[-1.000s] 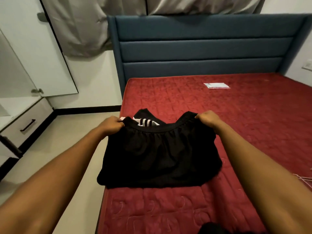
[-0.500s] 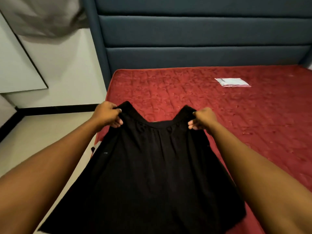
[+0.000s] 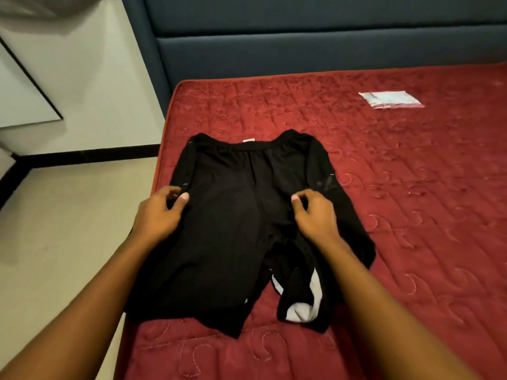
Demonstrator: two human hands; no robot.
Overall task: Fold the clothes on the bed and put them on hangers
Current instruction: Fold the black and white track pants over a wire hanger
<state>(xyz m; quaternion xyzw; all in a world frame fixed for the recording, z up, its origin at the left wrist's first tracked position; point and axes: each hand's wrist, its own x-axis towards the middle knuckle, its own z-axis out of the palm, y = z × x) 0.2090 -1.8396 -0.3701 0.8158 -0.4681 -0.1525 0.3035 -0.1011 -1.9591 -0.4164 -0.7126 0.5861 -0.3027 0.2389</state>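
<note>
A pair of black shorts (image 3: pixel 236 229) lies spread flat near the left edge of the red mattress (image 3: pixel 411 215), waistband toward the headboard. My left hand (image 3: pixel 160 215) rests on the shorts' left side, thumb and curled fingers pinching the fabric. My right hand (image 3: pixel 315 215) sits on the right half with its fingers curled into the cloth the same way. A black garment with white stripes (image 3: pixel 299 305) pokes out from under the shorts' lower right leg. No hanger is in view.
A dark blue padded headboard (image 3: pixel 301 50) stands at the far end of the bed. A white plastic packet (image 3: pixel 392 99) lies on the mattress at the far right. Pale floor (image 3: pixel 68 229) with a black skirting line runs along the left.
The shorts, held up by the waistband before, now lie flat on the mattress. Both hands left the waistband and moved down to the garment's middle. The view tilted downward.
</note>
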